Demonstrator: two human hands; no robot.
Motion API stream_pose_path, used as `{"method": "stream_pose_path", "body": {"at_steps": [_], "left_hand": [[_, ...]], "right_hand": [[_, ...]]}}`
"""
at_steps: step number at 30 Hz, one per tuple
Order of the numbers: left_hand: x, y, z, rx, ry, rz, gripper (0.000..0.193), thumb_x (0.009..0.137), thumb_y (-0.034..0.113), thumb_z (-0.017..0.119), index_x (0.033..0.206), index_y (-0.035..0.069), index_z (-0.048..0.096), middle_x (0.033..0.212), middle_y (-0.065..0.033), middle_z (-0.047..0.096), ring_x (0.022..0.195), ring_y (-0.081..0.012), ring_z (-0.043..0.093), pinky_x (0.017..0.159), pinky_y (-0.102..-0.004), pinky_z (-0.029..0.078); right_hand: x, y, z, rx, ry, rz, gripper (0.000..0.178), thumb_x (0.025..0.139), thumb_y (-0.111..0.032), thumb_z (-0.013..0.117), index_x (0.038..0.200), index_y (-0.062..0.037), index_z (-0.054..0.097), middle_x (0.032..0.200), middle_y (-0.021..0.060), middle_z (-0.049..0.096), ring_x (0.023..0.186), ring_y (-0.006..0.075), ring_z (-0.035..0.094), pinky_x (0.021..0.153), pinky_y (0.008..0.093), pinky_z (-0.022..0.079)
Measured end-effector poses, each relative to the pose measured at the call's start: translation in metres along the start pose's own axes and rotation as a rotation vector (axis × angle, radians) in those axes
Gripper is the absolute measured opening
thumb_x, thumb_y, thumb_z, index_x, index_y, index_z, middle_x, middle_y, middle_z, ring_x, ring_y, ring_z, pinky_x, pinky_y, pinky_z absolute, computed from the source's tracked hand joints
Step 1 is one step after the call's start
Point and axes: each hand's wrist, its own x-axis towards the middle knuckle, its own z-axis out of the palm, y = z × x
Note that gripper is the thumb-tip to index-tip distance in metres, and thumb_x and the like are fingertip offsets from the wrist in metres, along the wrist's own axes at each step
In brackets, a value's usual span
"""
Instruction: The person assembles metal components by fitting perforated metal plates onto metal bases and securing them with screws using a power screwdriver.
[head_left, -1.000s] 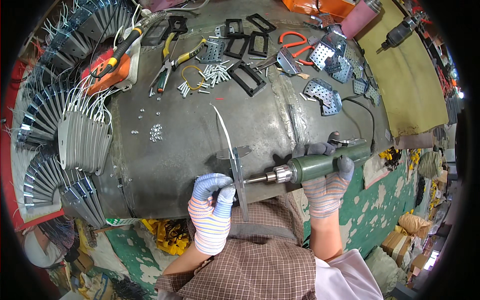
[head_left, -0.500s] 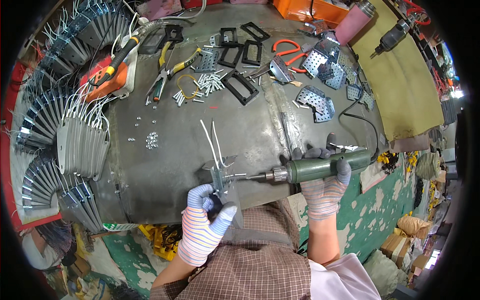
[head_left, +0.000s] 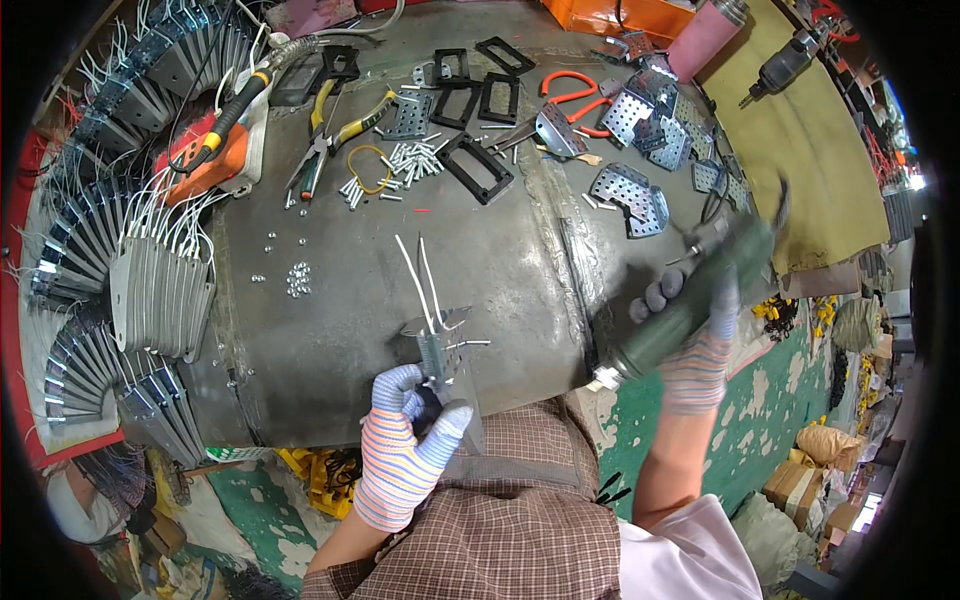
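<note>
In a striped glove, my left hand (head_left: 405, 445) grips a grey metal bracket assembly (head_left: 440, 360) near the table's front edge. Two white wires rise from the assembly, and a silver screw (head_left: 474, 343) sticks out of its right side. My right hand (head_left: 695, 345), gloved too, is wrapped round a green electric screwdriver (head_left: 685, 300). The screwdriver is tilted and apart from the bracket, its front end low at the left and its rear high at the right; motion blurs it. Small nuts (head_left: 299, 280) lie in a cluster beyond my left hand.
Screws (head_left: 415, 163), black frames (head_left: 475, 170), pliers (head_left: 325, 140) and perforated metal plates (head_left: 630, 195) lie across the far table. Finned metal pieces with white wires (head_left: 160, 295) stand at left. A soldering iron (head_left: 232, 115) rests on its orange stand. Another screwdriver (head_left: 785, 72) hangs at upper right.
My right hand has drawn the electric screwdriver rightward, off the screw, and turned it from level to steeply tilted. My left hand and the bracket assembly have hardly moved.
</note>
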Motion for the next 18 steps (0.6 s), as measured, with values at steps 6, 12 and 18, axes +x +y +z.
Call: {"method": "stream_pose_path", "body": {"at_steps": [6, 12, 18], "left_hand": [[-0.001, -0.004, -0.010, -0.102, 0.090, -0.019, 0.035, 0.082, 0.003, 0.069, 0.107, 0.005, 0.045, 0.090, -0.0036, 0.061, 0.075, -0.0058, 0.055, 0.066, -0.0206, 0.046], [-0.006, 0.003, -0.019, -0.162, 0.075, -0.016, 0.031, 0.082, 0.001, 0.067, 0.106, 0.006, 0.047, 0.094, -0.0037, 0.062, 0.081, -0.0067, 0.056, 0.070, -0.0208, 0.047], [-0.001, 0.003, -0.021, -0.316, 0.054, -0.053, 0.030, 0.084, -0.002, 0.064, 0.109, 0.005, 0.048, 0.104, -0.0073, 0.063, 0.094, -0.0115, 0.060, 0.082, -0.0247, 0.048]], "right_hand": [[0.024, -0.005, 0.022, -1.513, -0.336, -0.563, 0.071, 0.076, -0.020, 0.073, 0.138, -0.0081, 0.041, 0.110, 0.0206, 0.061, 0.099, 0.0375, 0.060, 0.088, 0.0427, 0.046], [0.026, 0.011, 0.019, -2.082, -0.166, -1.021, 0.050, 0.074, -0.020, 0.071, 0.123, -0.0148, 0.060, 0.098, 0.0145, 0.061, 0.090, 0.0326, 0.059, 0.080, 0.0434, 0.045], [-0.015, 0.066, 0.064, -1.680, -0.727, -0.672, 0.026, 0.073, -0.020, 0.070, 0.096, -0.0104, 0.062, 0.091, 0.0105, 0.058, 0.086, 0.0303, 0.056, 0.077, 0.0417, 0.044]]}}
